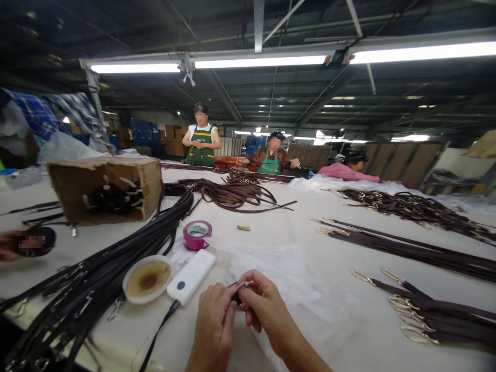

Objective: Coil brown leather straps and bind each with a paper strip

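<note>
My left hand [215, 318] and my right hand [267, 305] meet above the white table, low in the middle of the head view. Pinched between their fingertips is a small dark piece with a silvery metal part [237, 295]. The fingers cover most of it, so its exact kind does not show. Just left of my hands lies a white power bank [191, 276] with a black cable plugged in. Beside that sits a shallow round dish [148, 279] holding a brownish substance. A purple roll of tape [197, 235] rests behind the power bank.
Long black straps with metal snap hooks [127, 256] spread along the left, near an open cardboard box [106, 191]. Brown straps [236, 194] lie farther back, and dark straps with clasps [426, 305] at right. Another person's hand [8, 245] is at far left; several co-workers are behind.
</note>
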Action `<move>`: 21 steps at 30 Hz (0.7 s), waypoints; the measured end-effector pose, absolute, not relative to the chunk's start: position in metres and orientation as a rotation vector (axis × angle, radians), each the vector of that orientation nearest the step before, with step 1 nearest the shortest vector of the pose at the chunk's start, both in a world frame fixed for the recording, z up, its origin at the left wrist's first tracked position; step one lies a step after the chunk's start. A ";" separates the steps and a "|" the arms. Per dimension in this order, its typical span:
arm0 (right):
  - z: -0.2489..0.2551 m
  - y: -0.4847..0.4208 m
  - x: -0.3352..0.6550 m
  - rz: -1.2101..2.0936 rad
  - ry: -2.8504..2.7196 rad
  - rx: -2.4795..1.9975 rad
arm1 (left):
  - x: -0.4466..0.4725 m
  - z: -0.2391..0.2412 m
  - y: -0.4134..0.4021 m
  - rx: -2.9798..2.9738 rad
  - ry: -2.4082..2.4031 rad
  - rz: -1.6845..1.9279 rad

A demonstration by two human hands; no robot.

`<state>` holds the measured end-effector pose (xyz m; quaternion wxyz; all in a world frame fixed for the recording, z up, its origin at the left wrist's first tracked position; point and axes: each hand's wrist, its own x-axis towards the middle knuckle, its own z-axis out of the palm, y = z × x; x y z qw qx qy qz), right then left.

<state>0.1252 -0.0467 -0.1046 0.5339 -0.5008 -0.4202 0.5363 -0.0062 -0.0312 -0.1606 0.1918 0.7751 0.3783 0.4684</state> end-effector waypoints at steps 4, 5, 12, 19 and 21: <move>-0.114 -0.044 0.122 1.303 -0.909 -1.158 | -0.004 -0.164 -0.032 2.174 1.094 1.291; -0.116 -0.044 0.122 1.312 -0.899 -1.143 | -0.004 -0.164 -0.032 2.166 1.100 1.298; -0.126 -0.046 0.127 1.402 -0.903 -1.015 | -0.008 -0.158 -0.033 2.218 1.099 1.403; -0.126 -0.049 0.143 1.528 -0.948 -0.934 | -0.011 -0.159 -0.032 2.355 1.007 1.413; -0.124 -0.049 0.148 1.539 -0.983 -0.947 | -0.010 -0.162 -0.033 2.319 1.028 1.422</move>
